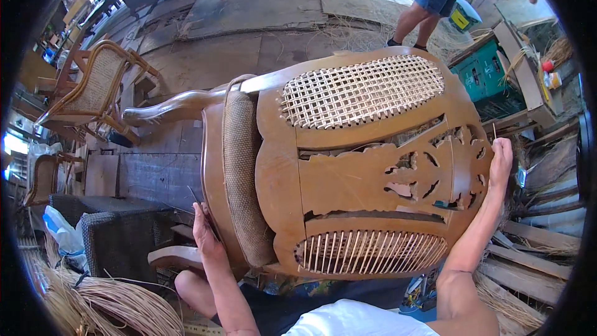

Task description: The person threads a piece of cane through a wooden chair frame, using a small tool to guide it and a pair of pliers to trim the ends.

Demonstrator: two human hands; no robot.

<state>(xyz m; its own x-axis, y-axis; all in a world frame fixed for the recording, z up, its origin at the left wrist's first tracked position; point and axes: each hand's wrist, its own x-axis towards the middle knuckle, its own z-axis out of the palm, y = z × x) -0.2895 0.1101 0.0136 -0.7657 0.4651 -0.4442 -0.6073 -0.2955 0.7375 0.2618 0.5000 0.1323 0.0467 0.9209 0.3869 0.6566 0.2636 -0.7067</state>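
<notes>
A brown wooden chair (348, 180) lies tipped on its side across my lap, its carved back facing up. The far oval panel (367, 90) is woven in a crossed cane lattice. In the near oval panel (373, 252) the strands run mostly one way. A rolled tan seat pad (242, 174) sits between seat and back. My left hand (206, 231) is closed at the seat's edge, a thin dark pointed piece sticking up by its fingertips. At the top rail my right hand (499, 162) grips the chair, a thin stick showing above its fingers.
Bundled cane strands (118, 305) lie at the lower left, near a dark woven seat (124, 242). Another cane-backed chair (96, 84) stands further left. A person (429, 6) stands at the far right, near a green crate (488, 78). Wooden planks (528, 267) lie at the right.
</notes>
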